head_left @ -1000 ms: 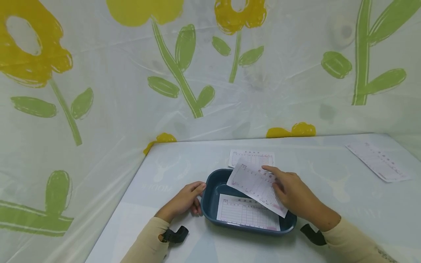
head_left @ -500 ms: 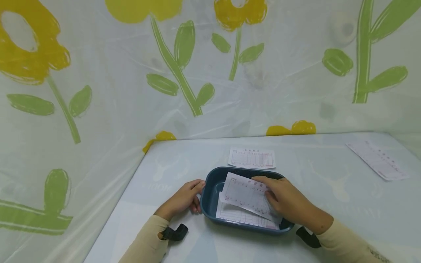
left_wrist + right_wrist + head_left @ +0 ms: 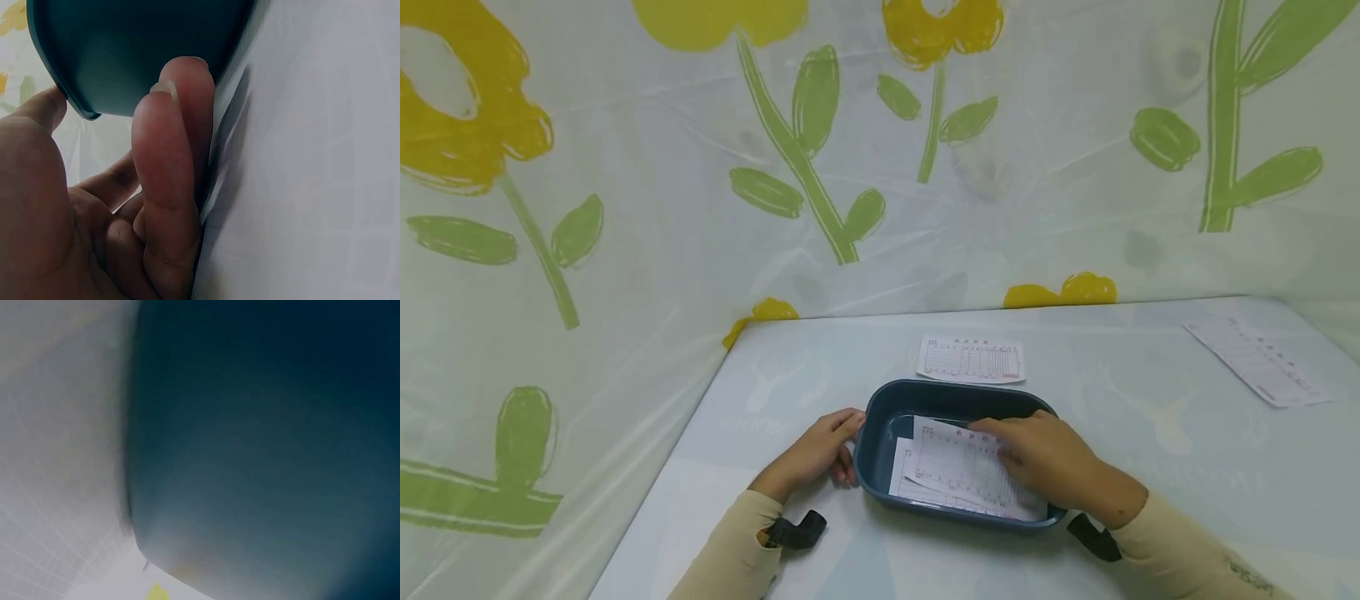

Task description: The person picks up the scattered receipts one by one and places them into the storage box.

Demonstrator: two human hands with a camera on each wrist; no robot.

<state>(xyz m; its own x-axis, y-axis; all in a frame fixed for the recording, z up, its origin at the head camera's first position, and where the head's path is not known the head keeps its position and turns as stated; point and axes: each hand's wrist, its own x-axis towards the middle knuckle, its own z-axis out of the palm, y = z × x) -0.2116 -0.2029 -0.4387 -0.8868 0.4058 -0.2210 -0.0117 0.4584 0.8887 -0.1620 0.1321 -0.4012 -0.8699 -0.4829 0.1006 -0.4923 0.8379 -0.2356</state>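
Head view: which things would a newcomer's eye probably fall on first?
Most likely the big yellow flowers on the pale backdrop, above and beyond the table. Next, perhaps, the dark blue tub on the table, with printed slips inside. The right hand reaches in over them; the left hand touches the tub's left end.

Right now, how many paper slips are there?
4: a top slip over a bottom slip in the blue tray, third slip behind it, fourth slip far right on the table. Others might hide underneath.
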